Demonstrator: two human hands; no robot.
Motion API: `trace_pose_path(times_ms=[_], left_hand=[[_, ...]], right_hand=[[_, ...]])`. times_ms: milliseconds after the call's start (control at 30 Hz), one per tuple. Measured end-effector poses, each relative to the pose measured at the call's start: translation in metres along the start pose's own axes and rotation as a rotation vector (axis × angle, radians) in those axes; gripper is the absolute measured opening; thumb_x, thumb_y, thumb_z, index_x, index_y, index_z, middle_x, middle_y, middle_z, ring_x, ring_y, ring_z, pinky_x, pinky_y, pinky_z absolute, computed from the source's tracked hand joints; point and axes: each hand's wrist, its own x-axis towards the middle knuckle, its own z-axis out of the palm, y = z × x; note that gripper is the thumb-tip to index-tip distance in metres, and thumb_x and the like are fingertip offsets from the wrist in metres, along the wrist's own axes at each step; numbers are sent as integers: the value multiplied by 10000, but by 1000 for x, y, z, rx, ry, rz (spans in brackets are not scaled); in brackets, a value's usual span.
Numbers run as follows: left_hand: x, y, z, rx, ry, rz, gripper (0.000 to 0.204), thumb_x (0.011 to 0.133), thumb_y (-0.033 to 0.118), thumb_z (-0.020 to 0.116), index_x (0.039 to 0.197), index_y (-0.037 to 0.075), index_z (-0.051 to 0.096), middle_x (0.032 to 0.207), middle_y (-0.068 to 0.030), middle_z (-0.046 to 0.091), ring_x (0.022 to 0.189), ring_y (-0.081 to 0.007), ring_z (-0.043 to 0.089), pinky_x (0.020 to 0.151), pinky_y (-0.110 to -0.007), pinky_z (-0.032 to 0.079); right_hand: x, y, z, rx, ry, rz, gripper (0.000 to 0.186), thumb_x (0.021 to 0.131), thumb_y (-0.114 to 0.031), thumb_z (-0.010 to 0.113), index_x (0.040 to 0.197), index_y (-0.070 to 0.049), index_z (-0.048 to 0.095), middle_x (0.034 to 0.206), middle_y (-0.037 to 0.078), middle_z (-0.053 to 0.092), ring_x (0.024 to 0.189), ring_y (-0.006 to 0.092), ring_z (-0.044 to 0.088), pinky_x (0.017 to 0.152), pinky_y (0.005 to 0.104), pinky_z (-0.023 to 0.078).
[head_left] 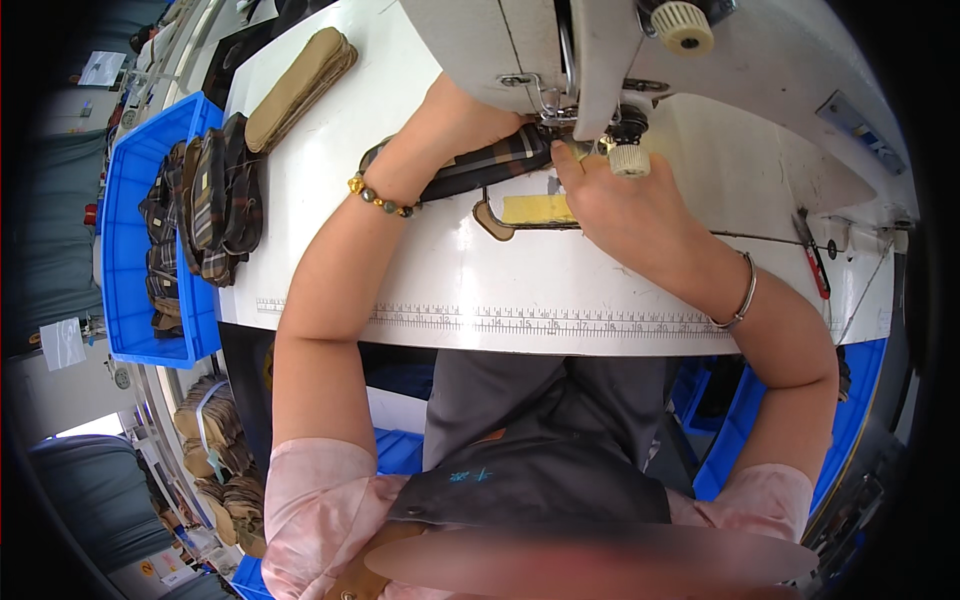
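Fabric piece (485, 168) in dark plaid, long and narrow, lying under the left hand (465, 120) and leading in to the presser foot (555, 122) of a white sewing machine (500, 45), well back from the ruled front edge of the tabletop (425, 282). Left hand laid over the cloth, fingers reaching toward the foot; fingertips partly hidden, so cannot tell pinching from plain pressing. Right hand (630, 195) across from it, index finger pointing in beside the foot, other fingers curled; cannot tell how tightly closed, or if gripping any cloth.

Probably guiding a seam: best to keep the layers flat and the edges matched right before the foot, to steer lightly rather than tug, and to keep fingertips clear of the needle.

Against the tabletop's left edge, a blue plastic bin (112, 260), filled with a pile of plaid pieces (163, 270). Lying over that same edge and the bin's near rim, a plaid bundle (212, 200). Near the far left corner, a stack of tan pieces (300, 90). Below the front edge's right end, another blue container (868, 370), contents mostly blocked from sight.
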Motion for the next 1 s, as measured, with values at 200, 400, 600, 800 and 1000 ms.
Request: trace_pose_path(times_ms=[200, 400, 600, 800, 1000], left_hand=[[-2, -1, -1, -13, 63, 13, 281, 805, 165, 788, 1072, 89, 745, 1000, -96, 751, 962, -285, 699, 826, -381, 552], [-26, -3, 0, 354, 262, 39, 252, 786, 240, 820, 999, 119, 762, 975, -50, 736, 891, -263, 683, 721, -398, 514], [-57, 12, -14, 372, 273, 356, 233, 789, 207, 805, 1008, 129, 781, 935, -31, 724, 851, -258, 664, 725, -379, 522], [-52, 12, 0, 177, 106, 294, 243, 810, 186, 786, 1047, 131, 782, 925, -51, 720, 843, -255, 673, 736, -365, 545], [-49, -3, 13, 105, 133, 175, 188, 833, 226, 772, 1007, 157, 786, 1020, -22, 716, 896, -244, 680, 764, -349, 562]], right_hand=[[0, 1, -2, -21, -28, -6, 105, 836, -94, 651, 864, -40, 736, 582, 104, 621, 554, 247, 667, 491, 359, 513], [-3, 4, -1, 11, -20, -4, 74, 771, -70, 650, 809, -47, 710, 598, 106, 628, 562, 252, 670, 498, 357, 514], [-1, 7, 5, 27, -18, -2, 69, 757, -73, 660, 799, -59, 713, 606, 100, 630, 563, 257, 669, 490, 366, 505], [-1, 13, 11, 41, 25, 47, 61, 757, -96, 672, 794, -77, 717, 618, 87, 628, 558, 259, 664, 490, 376, 505], [-1, 20, 19, 40, 61, 20, 80, 735, -144, 700, 793, -93, 718, 600, 75, 603, 533, 253, 639, 484, 387, 494]])
